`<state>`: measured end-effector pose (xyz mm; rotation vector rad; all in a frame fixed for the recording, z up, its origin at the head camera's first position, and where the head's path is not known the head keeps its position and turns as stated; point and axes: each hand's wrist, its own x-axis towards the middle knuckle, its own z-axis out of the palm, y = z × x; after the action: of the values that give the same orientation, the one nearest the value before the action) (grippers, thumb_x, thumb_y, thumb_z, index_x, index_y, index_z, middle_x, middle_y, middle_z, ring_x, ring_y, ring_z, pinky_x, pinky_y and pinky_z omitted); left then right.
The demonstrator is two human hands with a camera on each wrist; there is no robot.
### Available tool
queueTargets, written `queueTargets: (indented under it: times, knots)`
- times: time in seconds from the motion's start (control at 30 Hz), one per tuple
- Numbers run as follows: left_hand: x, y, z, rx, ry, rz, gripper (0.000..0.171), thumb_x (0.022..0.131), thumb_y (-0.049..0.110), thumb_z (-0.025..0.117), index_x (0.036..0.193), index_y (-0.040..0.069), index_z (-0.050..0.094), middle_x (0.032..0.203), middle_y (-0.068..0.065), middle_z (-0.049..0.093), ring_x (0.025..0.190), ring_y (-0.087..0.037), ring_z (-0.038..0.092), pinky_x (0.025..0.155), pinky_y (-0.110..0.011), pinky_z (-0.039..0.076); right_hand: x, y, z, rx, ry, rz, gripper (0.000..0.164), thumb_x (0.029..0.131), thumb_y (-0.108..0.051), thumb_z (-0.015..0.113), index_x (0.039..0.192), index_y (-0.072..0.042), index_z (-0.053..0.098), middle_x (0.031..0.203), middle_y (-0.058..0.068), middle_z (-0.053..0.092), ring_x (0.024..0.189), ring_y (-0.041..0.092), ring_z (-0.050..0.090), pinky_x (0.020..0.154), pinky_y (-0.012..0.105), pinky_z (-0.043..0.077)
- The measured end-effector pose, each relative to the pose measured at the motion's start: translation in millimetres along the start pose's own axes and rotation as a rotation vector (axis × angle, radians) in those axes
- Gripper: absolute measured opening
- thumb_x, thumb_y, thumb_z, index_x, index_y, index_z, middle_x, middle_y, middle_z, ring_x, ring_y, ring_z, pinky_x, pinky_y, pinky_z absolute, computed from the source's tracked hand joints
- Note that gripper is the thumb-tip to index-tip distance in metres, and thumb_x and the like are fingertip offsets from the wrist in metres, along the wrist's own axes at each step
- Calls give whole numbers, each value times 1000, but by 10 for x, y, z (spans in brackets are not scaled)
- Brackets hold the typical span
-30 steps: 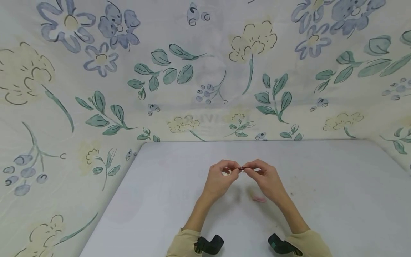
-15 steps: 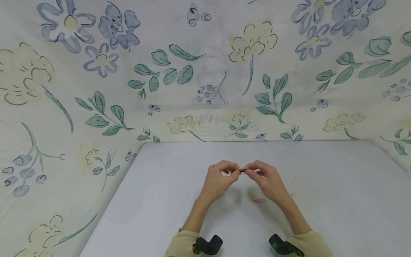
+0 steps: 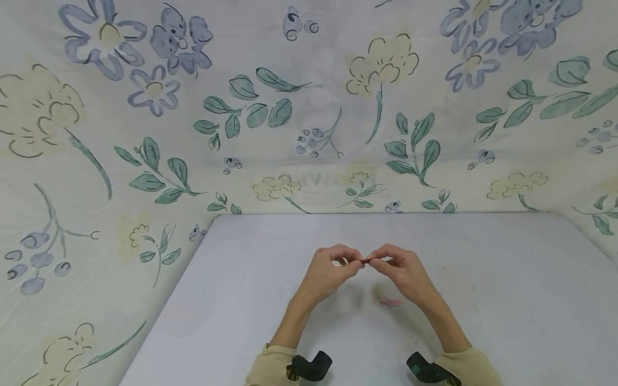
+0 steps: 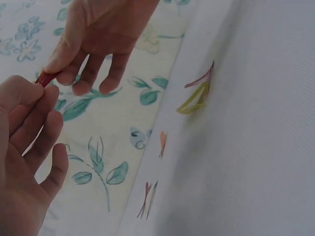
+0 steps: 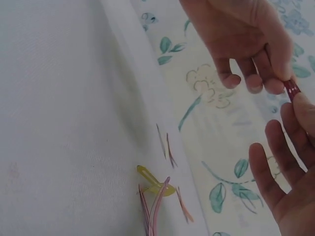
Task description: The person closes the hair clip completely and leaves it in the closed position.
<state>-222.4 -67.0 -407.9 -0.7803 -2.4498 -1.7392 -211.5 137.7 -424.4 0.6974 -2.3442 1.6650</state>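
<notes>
A short dark red strip (image 3: 366, 261) is held in the air above the white table, between both hands. My left hand (image 3: 330, 273) pinches one end of it with thumb and forefinger. The other end is pinched the same way by my right hand (image 3: 403, 271). Seen from the left wrist, the strip (image 4: 45, 78) bridges the two thumbs, and the other fingers of both hands fan out loosely. Light marks show on the strip (image 5: 292, 89) in the right wrist view. The fingertips hide its ends.
Below the hands on the white table (image 3: 232, 321) lies a thin pink piece (image 3: 389, 302) beside a yellow looped one (image 4: 193, 102). Small slim orange (image 4: 163, 142) and brownish (image 4: 145, 200) slivers lie nearby. A floral cloth (image 3: 309, 107) surrounds the table.
Both hands have come slightly lower and nearer to me, still pinching the strip. Slightly more of the dark red shows between the fingertips. The pieces on the table have stayed put.
</notes>
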Motion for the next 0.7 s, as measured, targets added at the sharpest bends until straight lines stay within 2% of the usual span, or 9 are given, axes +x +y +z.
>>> queueTargets:
  times: [0.2, 0.37, 0.5, 0.7]
  knots:
    - [5, 2, -2, 17, -7, 17, 10, 92, 13, 66, 93, 15, 75, 90, 6, 73, 89, -10, 63, 83, -37, 49, -5, -7, 1, 9, 24, 25, 10, 96, -13, 64, 100, -10, 72, 99, 9, 72, 92, 11, 64, 83, 28, 53]
    - [14, -5, 19, 38, 36, 63, 8, 92, 12, 67, 95, 12, 74, 90, 1, 74, 88, -12, 63, 81, -32, 48, -8, -21, 22, 3, 67, 57, 12, 95, -16, 65, 102, -11, 73, 102, 4, 72, 95, 13, 65, 84, 30, 53]
    - [20, -17, 43, 44, 66, 74, 8, 91, 11, 69, 97, 12, 74, 91, 0, 74, 87, -12, 62, 80, -30, 48, -4, -20, 29, 0, 93, 76, 14, 96, -17, 64, 104, -10, 73, 102, 2, 72, 96, 16, 65, 84, 31, 53]
    - [27, -14, 85, 34, 122, 87, 10, 88, 5, 71, 98, 8, 73, 91, -4, 72, 85, -13, 61, 77, -34, 49, 6, -31, 33, 9, 136, 124, 17, 95, -17, 66, 109, -9, 72, 99, 5, 72, 92, 15, 65, 81, 29, 52]
